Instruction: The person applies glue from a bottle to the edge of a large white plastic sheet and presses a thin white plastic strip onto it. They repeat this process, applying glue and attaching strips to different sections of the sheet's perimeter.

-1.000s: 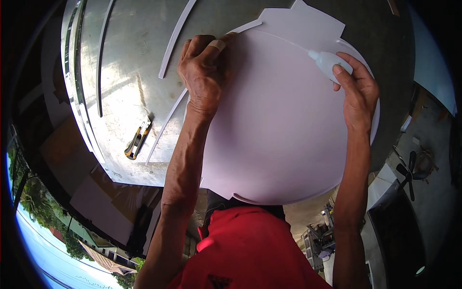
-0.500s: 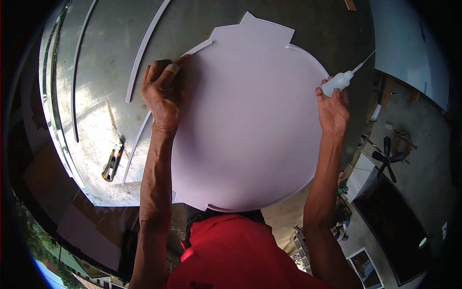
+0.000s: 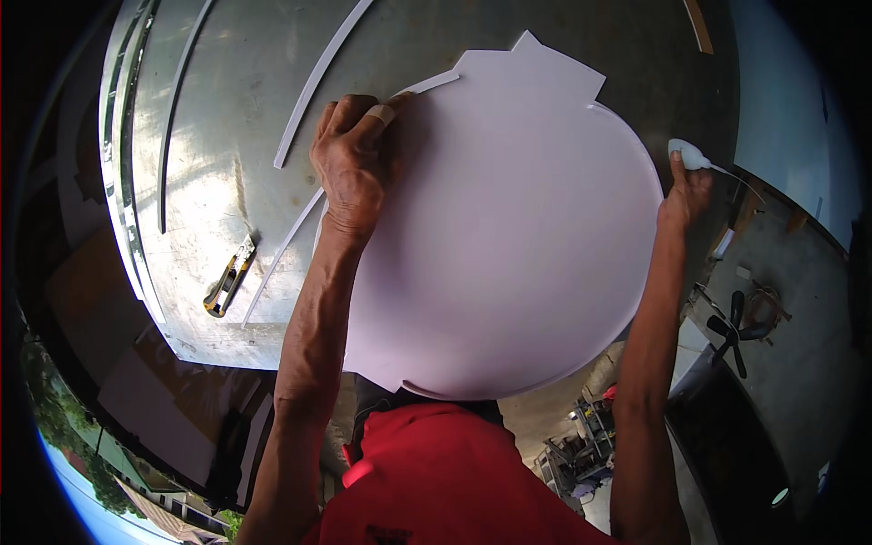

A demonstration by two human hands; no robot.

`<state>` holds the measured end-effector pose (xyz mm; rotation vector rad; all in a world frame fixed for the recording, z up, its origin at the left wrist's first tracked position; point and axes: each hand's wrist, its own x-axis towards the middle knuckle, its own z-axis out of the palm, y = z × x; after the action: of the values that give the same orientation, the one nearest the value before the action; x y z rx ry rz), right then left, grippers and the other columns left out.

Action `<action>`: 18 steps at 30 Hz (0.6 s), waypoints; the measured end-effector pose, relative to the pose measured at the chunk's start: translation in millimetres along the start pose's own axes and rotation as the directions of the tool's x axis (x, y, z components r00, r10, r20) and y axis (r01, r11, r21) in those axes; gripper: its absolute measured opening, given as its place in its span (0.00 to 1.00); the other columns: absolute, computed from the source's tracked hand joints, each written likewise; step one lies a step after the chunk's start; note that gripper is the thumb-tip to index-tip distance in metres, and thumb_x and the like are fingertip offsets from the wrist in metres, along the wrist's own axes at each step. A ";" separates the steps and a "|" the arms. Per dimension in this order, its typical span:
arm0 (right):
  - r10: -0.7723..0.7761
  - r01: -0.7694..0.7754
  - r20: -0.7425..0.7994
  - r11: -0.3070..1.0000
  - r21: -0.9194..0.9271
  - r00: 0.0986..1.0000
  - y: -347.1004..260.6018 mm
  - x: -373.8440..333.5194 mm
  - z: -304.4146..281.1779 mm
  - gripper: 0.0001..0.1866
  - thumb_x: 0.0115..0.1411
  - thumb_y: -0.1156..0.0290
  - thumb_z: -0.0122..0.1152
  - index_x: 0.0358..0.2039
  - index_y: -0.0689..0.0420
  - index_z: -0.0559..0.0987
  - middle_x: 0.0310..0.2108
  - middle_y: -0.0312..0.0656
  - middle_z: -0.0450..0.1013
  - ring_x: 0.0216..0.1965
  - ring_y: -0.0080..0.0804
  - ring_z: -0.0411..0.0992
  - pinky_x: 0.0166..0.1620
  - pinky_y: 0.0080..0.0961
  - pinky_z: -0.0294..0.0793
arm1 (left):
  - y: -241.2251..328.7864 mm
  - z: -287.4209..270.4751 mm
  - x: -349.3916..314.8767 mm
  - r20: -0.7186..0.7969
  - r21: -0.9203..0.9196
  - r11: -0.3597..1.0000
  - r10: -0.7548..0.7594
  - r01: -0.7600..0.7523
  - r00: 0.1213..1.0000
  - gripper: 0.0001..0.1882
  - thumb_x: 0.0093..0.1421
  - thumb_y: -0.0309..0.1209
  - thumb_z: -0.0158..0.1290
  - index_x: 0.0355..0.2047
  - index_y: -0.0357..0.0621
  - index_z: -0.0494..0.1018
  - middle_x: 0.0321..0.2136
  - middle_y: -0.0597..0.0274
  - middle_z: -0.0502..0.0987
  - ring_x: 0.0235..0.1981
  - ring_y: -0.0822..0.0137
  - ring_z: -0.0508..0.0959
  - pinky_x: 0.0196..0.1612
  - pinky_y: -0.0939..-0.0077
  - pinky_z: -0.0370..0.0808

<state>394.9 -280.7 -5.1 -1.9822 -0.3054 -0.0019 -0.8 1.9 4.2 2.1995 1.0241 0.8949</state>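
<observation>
just above the lower edge, a red shirt point(image 3: 445, 472) close against a large white rounded board point(image 3: 509, 236), lying flat, partly on the counter point(image 3: 195, 300) and jutting over its near side; angular tabs at the top and lower left. at the upper left rim, the left hand point(image 3: 356, 163), a pale wrap round one finger, fingers bent against a thin edging strip point(image 3: 438, 83); thumb hidden, so cannot tell whether pinching. just beyond the right rim, the right hand point(image 3: 686, 195), pinching a white squeeze bottle point(image 3: 688, 153), long fine nozzle pointing right and away from the board. left of the forearm, a narrow white strip point(image 3: 283, 259) and beside it a yellow-and-black cutter point(image 3: 231, 280). farther up the counter, a loose white strip point(image 3: 313, 91) and a dark strip point(image 3: 179, 109). off to the right, on the floor, black fan-like blades point(image 3: 737, 329).
</observation>
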 end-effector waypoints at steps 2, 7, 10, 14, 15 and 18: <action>-0.067 0.059 -0.033 0.978 -0.202 0.997 -4.7 -5.7 -11.6 0.25 0.58 0.74 0.81 0.51 0.65 0.77 0.45 0.48 0.82 0.48 0.36 0.80 0.58 0.33 0.79 | 0.9 1.5 0.1 -0.001 -0.021 1.000 -0.007 0.007 1.000 0.19 0.49 0.19 0.68 0.42 0.52 0.89 0.34 0.65 0.81 0.34 0.59 0.79 0.40 0.65 0.78; -0.004 0.026 0.097 0.974 -0.226 0.995 -102.0 -97.5 30.1 0.18 0.63 0.64 0.79 0.42 0.62 0.81 0.30 0.39 0.79 0.32 0.24 0.78 0.35 0.23 0.76 | -6.8 -1.2 -3.4 -0.006 0.016 1.000 -0.020 0.020 1.000 0.17 0.50 0.20 0.69 0.40 0.52 0.89 0.35 0.66 0.81 0.35 0.58 0.79 0.41 0.63 0.78; 0.307 -0.249 0.594 0.952 -0.179 0.744 -177.2 -146.6 100.2 0.20 0.67 0.55 0.74 0.31 0.60 0.82 0.22 0.37 0.77 0.20 0.20 0.72 0.25 0.19 0.68 | -1.5 -1.6 -2.3 0.024 -0.031 0.999 -0.032 0.033 0.999 0.17 0.50 0.20 0.68 0.40 0.52 0.89 0.35 0.66 0.81 0.35 0.59 0.79 0.41 0.63 0.78; 0.379 -0.200 0.755 0.925 -0.323 0.536 -192.5 -150.9 179.5 0.24 0.64 0.50 0.75 0.25 0.60 0.82 0.18 0.41 0.77 0.13 0.22 0.69 0.21 0.22 0.68 | -3.6 3.1 -2.6 -0.003 -0.006 1.000 -0.017 0.017 1.000 0.19 0.48 0.20 0.68 0.41 0.53 0.88 0.35 0.66 0.81 0.36 0.58 0.79 0.41 0.62 0.78; 0.379 -0.172 0.758 0.924 -0.341 0.531 -192.2 -148.1 193.3 0.24 0.63 0.51 0.76 0.25 0.60 0.82 0.18 0.41 0.77 0.12 0.22 0.68 0.21 0.23 0.68 | -4.0 4.4 -3.4 -0.010 0.008 1.000 -0.017 0.017 1.000 0.20 0.47 0.20 0.68 0.41 0.53 0.88 0.35 0.66 0.81 0.36 0.58 0.79 0.41 0.62 0.78; 0.401 -0.121 0.764 0.910 -0.397 0.506 -197.0 -149.6 211.5 0.24 0.61 0.52 0.77 0.23 0.61 0.82 0.17 0.41 0.77 0.11 0.22 0.67 0.20 0.24 0.67 | -7.4 0.7 -4.8 0.012 -0.006 1.000 -0.022 0.023 1.000 0.22 0.45 0.21 0.67 0.42 0.53 0.88 0.35 0.66 0.80 0.37 0.58 0.79 0.42 0.61 0.77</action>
<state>179.0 -46.5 61.5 -2.1811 -0.6366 1.2256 -5.8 2.0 -3.0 2.1812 1.0372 0.8732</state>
